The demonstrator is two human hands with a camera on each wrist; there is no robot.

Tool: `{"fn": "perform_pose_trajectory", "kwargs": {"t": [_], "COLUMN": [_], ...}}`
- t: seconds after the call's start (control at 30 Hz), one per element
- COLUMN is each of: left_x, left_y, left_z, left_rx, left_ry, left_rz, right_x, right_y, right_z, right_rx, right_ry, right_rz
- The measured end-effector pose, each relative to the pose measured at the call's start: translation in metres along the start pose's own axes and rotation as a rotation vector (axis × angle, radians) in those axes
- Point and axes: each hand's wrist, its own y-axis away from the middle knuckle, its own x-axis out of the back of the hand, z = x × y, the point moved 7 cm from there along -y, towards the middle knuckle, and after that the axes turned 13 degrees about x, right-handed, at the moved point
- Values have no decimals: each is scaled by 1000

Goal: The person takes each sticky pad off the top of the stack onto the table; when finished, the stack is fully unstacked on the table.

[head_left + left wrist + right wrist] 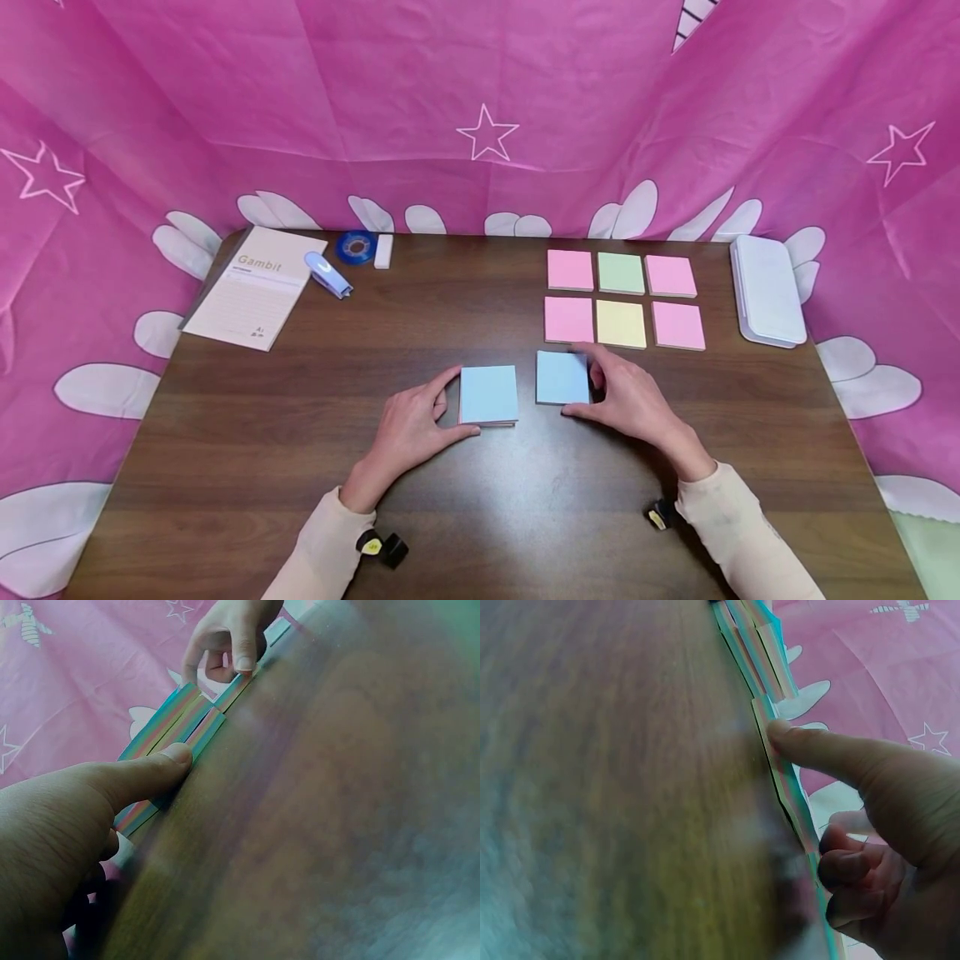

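A stack of sticky note pads [489, 395] with a light blue top sits at the middle of the table. My left hand [412, 421] holds it from the left side, thumb at the near edge and fingers at the far left corner. The left wrist view shows striped, multicoloured edges on the stacked pads [171, 724], with the thumb pressed against them. Just to the right, across a narrow gap, is a blue sticky note pad [562, 377]. My right hand [630, 392] grips this pad between thumb at the near edge and fingers at the far edge.
Behind the right hand lie two rows of pink, green and yellow sticky note pads [620, 323]. A white case [768, 290] stands at the far right. On the far left are a notebook [251, 292], a stapler [327, 274], blue tape [356, 247] and a white eraser [383, 251].
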Motion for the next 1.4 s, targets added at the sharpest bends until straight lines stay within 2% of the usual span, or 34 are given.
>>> {"fn": "perform_pose_trajectory", "kwargs": {"t": [0.17, 0.37, 0.8, 1.1, 1.4], "left_x": [0, -1, -1, -2, 0], "left_y": [0, -1, -1, -1, 0], "left_z": [0, 0, -1, -1, 0], "left_rx": [-3, 2, 27, 28, 18], "left_ry": [-3, -8, -22, -18, -19], "left_rz": [6, -2, -23, -33, -25], "right_x": [4, -1, -30, -45, -49], "right_y": [-4, -14, -40, -50, -52], "right_z": [-12, -31, -74, -81, -82], "right_rx": [53, 121, 258, 210, 164], "right_ry": [-4, -40, -39, 37, 67], "right_rz": [61, 77, -20, -108, -131]}}
